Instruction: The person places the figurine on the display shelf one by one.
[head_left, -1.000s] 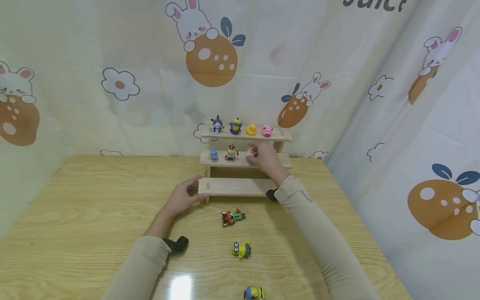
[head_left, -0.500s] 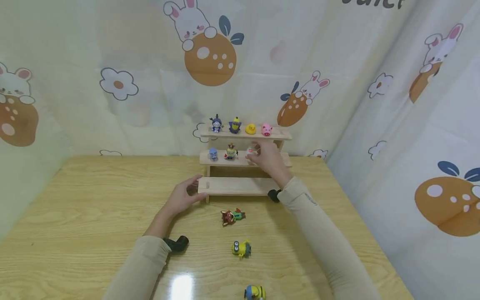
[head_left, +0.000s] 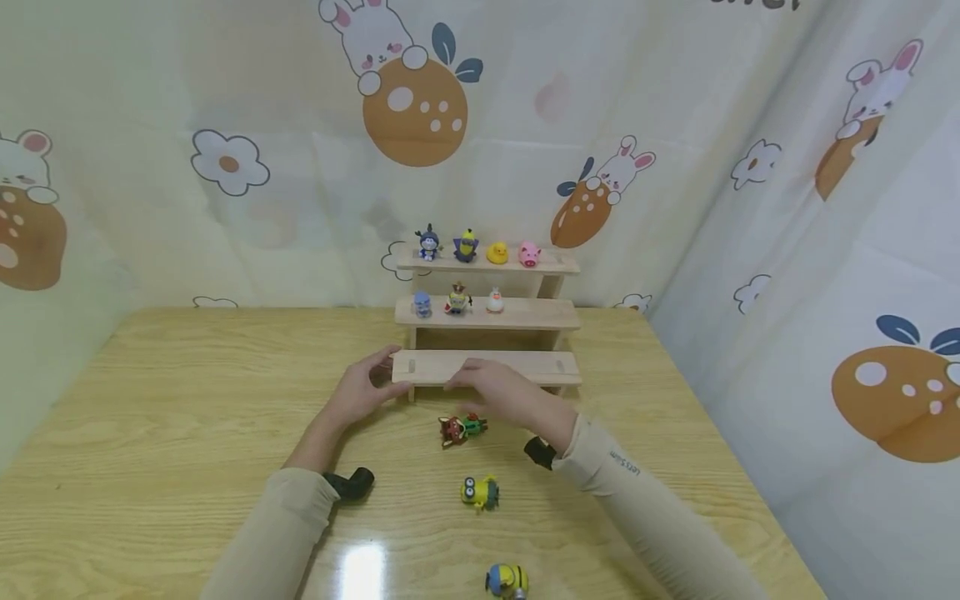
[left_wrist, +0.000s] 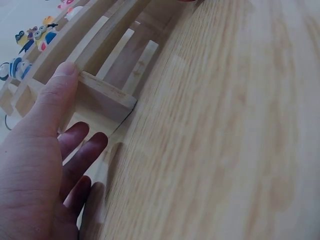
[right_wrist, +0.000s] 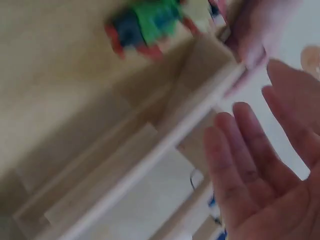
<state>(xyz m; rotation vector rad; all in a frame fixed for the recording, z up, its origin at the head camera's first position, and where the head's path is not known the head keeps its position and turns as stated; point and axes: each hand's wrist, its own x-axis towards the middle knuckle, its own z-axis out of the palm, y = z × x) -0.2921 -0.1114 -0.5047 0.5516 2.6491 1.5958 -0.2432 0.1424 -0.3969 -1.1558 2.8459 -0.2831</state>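
Observation:
At the left end of the three-step wooden display shelf (head_left: 487,367), my left hand (head_left: 363,390) holds the lowest step. In the left wrist view its thumb presses the step's corner while the other fingers (left_wrist: 95,145) curve beside the end. My right hand (head_left: 498,392), holding nothing, hovers in front of the lowest step with fingers extended. Just below it on the table lies a fox figure (head_left: 461,429) in green. A white chicken-like figure (head_left: 495,301) stands on the middle step, beside a crowned minion (head_left: 457,300) and a small blue figure (head_left: 422,305).
The top step carries a dark blue figure (head_left: 429,244), a minion in purple (head_left: 466,247), a yellow duck (head_left: 497,253) and a pink pig (head_left: 529,255). Two minions, one (head_left: 480,493) behind the other (head_left: 507,580), lie nearer on the table. A patterned curtain (head_left: 300,208) hangs behind.
My right hand has let go of the white chicken-like figure on the middle step and come down and forward, toward the fox figure. The left hand stays at the shelf's end.

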